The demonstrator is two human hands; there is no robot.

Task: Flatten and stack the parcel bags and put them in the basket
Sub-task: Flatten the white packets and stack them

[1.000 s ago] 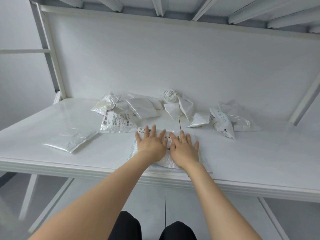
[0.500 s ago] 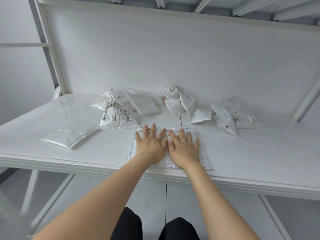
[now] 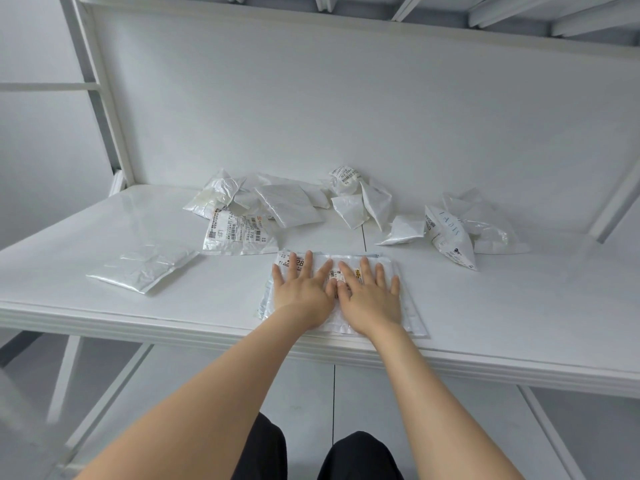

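Observation:
A flat stack of white parcel bags (image 3: 410,306) lies near the table's front edge, its top bag bearing a shipping label. My left hand (image 3: 302,289) and my right hand (image 3: 370,296) press flat on it side by side, fingers straight and spread. Several crumpled white parcel bags lie behind: a labelled one (image 3: 239,235), a heap at the back left (image 3: 287,204), a crumpled ball with a label (image 3: 344,178), and a cluster at the right (image 3: 450,233). One flattened bag (image 3: 142,270) lies alone at the left. No basket is in view.
The white table (image 3: 519,323) runs the full width, backed by a white wall panel (image 3: 346,98). White frame posts stand at the left (image 3: 100,91) and slant at the right (image 3: 620,202). My dark-trousered knees show below the table edge.
Both hands stay pressed on the stack, with the fingers spread slightly wider. The view has shifted a little; the bags have not moved.

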